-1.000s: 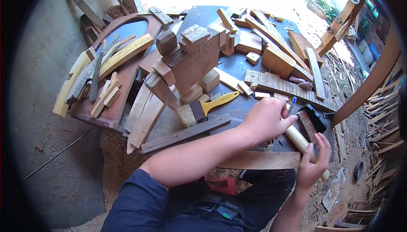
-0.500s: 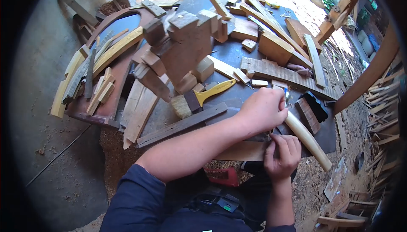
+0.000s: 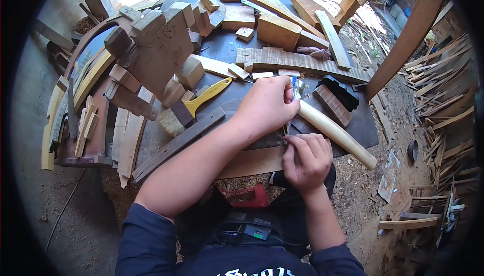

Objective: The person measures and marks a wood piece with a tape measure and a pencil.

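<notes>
My left hand (image 3: 269,100) is closed in a fist around a thin blue pen-like thing (image 3: 294,81), whose top sticks up past the fingers. A slim part runs down below that fist towards my right hand (image 3: 308,161). There the thumb and forefinger are pinched together near its lower end; whatever is between them is too small to make out. Under the hands lies a flat wooden board (image 3: 252,162) along the near edge of the table. A pale, smooth wooden handle (image 3: 339,135) slants down to the right beside both hands, its upper end partly hidden.
On the dark table (image 3: 229,105) lie a yellow-handled brush (image 3: 205,99), a dark wooden strip (image 3: 181,142), a ridged plank (image 3: 297,63) and a black case-like object (image 3: 339,92). A stacked wooden piece (image 3: 159,49) rises at left. Wood scraps (image 3: 443,99) are heaped at right.
The camera view has shifted, so the table and its contents sit further left and higher. Both hands keep nearly the same place over the board and their closed grips.
</notes>
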### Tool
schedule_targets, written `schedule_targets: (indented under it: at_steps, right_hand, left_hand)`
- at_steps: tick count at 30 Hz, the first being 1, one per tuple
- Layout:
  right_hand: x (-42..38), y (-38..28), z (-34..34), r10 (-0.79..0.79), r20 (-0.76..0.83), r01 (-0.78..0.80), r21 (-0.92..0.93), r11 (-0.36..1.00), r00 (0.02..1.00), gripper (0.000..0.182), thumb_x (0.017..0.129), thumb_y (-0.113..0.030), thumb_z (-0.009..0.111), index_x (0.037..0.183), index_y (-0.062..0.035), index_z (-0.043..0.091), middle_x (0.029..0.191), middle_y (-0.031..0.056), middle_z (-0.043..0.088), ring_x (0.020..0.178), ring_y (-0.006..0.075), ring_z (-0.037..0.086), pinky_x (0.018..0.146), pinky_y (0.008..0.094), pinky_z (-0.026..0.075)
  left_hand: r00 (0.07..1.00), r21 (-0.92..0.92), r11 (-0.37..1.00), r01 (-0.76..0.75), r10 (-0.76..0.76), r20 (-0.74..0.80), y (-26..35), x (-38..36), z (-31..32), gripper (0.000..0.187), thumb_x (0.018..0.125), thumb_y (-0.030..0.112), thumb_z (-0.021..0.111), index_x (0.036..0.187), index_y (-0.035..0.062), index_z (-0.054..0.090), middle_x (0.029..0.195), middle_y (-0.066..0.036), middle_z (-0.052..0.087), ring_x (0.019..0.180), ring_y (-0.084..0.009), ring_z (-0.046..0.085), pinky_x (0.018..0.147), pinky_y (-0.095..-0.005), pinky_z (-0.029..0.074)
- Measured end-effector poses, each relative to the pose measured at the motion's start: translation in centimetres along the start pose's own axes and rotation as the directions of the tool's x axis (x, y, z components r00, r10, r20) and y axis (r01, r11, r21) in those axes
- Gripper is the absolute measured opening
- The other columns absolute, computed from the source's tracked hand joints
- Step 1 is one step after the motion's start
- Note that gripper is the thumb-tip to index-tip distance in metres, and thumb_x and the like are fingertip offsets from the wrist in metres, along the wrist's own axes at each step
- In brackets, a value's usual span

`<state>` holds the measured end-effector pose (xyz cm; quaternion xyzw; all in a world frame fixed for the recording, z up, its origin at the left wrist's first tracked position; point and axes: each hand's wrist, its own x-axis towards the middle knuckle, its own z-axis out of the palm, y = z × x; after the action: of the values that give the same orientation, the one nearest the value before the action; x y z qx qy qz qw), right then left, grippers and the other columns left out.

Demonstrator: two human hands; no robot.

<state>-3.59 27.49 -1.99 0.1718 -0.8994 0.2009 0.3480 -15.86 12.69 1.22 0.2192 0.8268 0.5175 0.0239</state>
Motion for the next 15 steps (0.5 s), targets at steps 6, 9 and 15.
schedule_targets:
  at_steps: [6,9,15]
  right_hand:
    - [0.8,0.2,-1.2,0.031,-0.031,-0.025,0.172,0.985,0.999,0.019,0.079,0.003,0.076,0.097,-0.0033,0.076,0.093,0.0096,0.072,0.085,0.0288,0.070,0.079,0.0401,0.056]
    - [2.0,3.3,-3.5,0.134,-0.164,-0.127,0.050,0.991,0.977,0.026,0.080,0.005,0.078,0.104,-0.0041,0.076,0.100,0.0121,0.074,0.096,0.0318,0.070,0.087,0.0416,0.057]
    - [4.1,9.7,-6.2,0.576,0.194,-0.580,-0.038,0.813,0.794,0.037,0.083,-0.017,0.087,0.117,-0.0049,0.079,0.109,0.0126,0.079,0.099,0.0257,0.075,0.089,0.0367,0.056]
  left_hand:
    - [1.000,-0.028,0.999,0.022,-0.022,-0.002,1.0,-0.1,-0.4,0.031,0.084,0.018,0.078,0.078,0.0007,0.053,0.069,-0.009,0.061,0.064,-0.0182,0.060,0.064,-0.0370,0.052]
    - [1.000,-0.072,0.997,0.021,-0.022,-0.011,1.1,0.0,-0.4,0.030,0.083,0.016,0.078,0.087,0.0010,0.053,0.069,-0.008,0.061,0.065,-0.0156,0.059,0.063,-0.0350,0.051]
    - [0.999,-0.164,0.986,0.041,-0.037,0.025,1.3,-0.1,-0.3,0.044,0.083,0.015,0.077,0.116,-0.0022,0.052,0.070,-0.007,0.063,0.065,-0.0164,0.064,0.063,-0.0340,0.053]
